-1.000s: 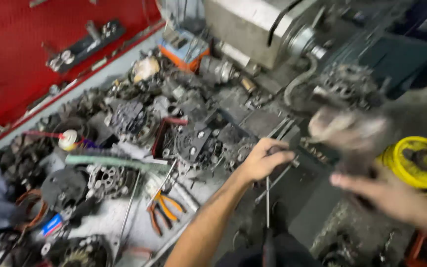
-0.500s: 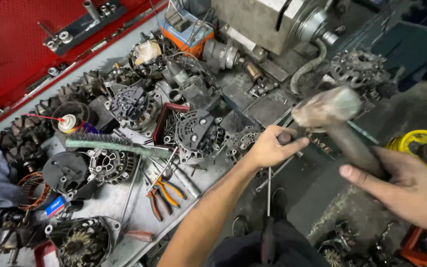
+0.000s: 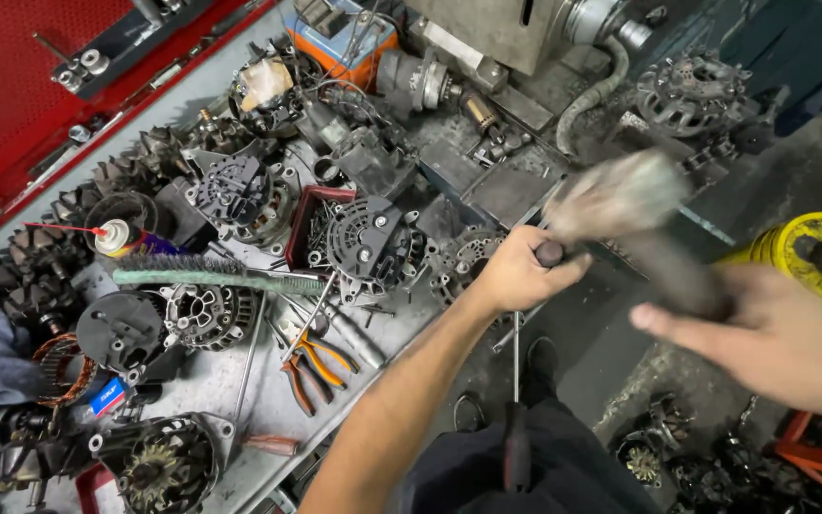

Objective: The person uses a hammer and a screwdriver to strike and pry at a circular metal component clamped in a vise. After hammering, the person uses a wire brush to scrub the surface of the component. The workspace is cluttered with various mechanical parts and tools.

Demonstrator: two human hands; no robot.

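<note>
Above left hand (image 3: pixel 516 276), hammer (image 3: pixel 620 195) now lower

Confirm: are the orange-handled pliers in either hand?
No, the orange-handled pliers lie on the bench; the left hand grips a dark tool and the right hand a mallet.

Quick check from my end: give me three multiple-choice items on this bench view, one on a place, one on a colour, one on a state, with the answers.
1. Where do the orange-handled pliers lie?
A. on the grey bench near its front edge
B. on the red panel
C. in the yellow spool

2. What colour is the spool at the right edge?
A. blue
B. yellow
C. white

3. What is the left hand doing?
A. lying flat and open
B. closed around a dark-tipped tool
C. holding the wire brush

Answers:
1 A, they rest on the bench beside an alternator.
2 B, its rim is plainly yellow.
3 B, fingers wrap it below the blurred hammer in the right hand.
</note>
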